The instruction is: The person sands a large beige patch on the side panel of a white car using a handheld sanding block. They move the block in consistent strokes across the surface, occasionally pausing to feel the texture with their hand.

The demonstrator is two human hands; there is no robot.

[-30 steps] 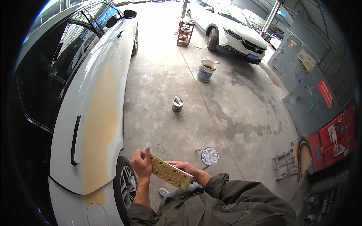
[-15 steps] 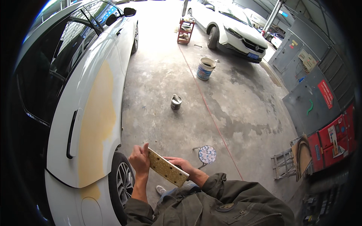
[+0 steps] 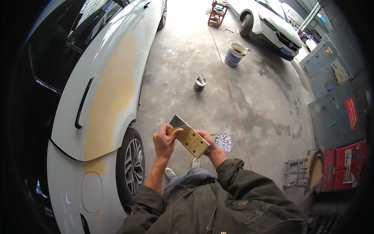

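My left hand point(image 3: 163, 141) pinches one end of a gold sandpaper sheet point(image 3: 191, 142) with several dark holes in it. That end curls away from a flat sanding block point(image 3: 177, 121), whose dark face shows beneath. The rest of the sheet lies along the block. My right hand point(image 3: 209, 142) grips the block's other end from the side, its fingers partly hidden behind it. To my left stands a white car point(image 3: 70, 132) with a sanded yellowish filler patch point(image 3: 111, 87) across its door and rear panel.
A round patterned stool point(image 3: 224, 143) stands just beyond my right hand. Farther out on the concrete floor are an open can point(image 3: 200, 84) and a bucket point(image 3: 235, 54). A red cart point(image 3: 217, 15) and another white car point(image 3: 269, 25) are at the back. Red cabinets point(image 3: 343, 167) line the right.
My left hand has lifted one end of the sandpaper, baring the block's dark face. Both hands and the block now appear higher and farther right in the view, which has shifted.
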